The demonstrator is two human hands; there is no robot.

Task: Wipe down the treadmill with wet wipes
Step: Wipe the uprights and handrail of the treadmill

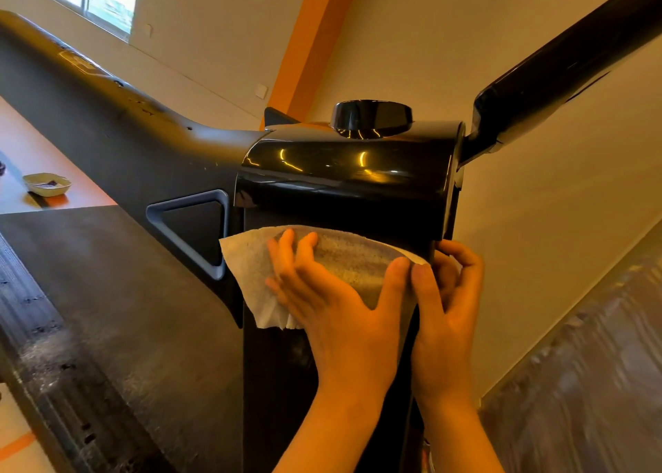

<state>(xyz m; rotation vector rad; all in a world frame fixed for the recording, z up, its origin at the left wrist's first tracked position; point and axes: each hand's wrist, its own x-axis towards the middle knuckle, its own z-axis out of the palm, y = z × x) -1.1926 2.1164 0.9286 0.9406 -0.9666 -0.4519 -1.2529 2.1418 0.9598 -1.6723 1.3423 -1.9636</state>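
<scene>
The left hand (pixel 322 293) lies nearest, fingers straight and spread, pressing the wet wipe (pixel 250 268) flat on the front face of the treadmill's upright post (pixel 279 383). Just beside it, thumbs almost touching, the right hand (pixel 444 300) curls its fingers round the post's right edge. The wipe's right end runs in under that thumb, but I cannot tell whether it is pinched.

The work looks well short of done. The wipe covers only a band of the post just below the glossy cap (pixel 340 179), and the matte panel (pixel 125 311) to the left shows grey dust along its near edge. The cap and its knob (pixel 370 118) shine, though whether from wiping is unclear.

There is free run down the post. Upward, the cap's lip stops the stroke, and to the left a raised triangular frame (pixel 193 229) sits against the wipe's corner. Further off, the handrail bar (pixel 559 71) slants away to the upper right, with open wall behind it.
</scene>
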